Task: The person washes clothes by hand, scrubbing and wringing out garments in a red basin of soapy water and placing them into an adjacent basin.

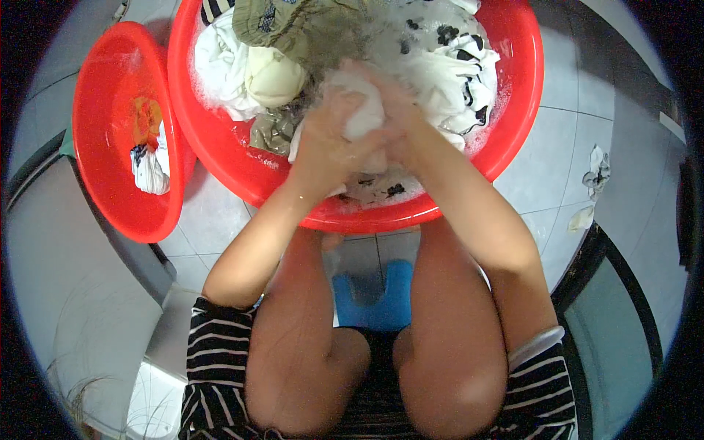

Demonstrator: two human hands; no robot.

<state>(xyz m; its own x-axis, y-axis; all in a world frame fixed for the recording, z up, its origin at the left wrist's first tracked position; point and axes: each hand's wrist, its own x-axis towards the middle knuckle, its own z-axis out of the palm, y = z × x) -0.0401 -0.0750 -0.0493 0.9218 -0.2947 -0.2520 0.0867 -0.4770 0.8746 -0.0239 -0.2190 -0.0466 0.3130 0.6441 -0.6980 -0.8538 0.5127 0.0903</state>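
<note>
Both my hands are together over the large red basin, smeared by motion, rubbing a wet white cloth between them. My left hand grips the cloth from the left, and my right hand closes on it from the right. Cloudy, sudsy water surrounds them. To the left in the basin lie a white garment, a pale yellow cloth and an olive-green garment. A white garment with black patterns soaks at the right. The cloth's full shape is hidden by my fingers.
A smaller red basin stands tilted at the left, with an orange cloth and a white cloth in it. Below my knees is a blue plastic stool. Scraps lie on the grey tiled floor at the right.
</note>
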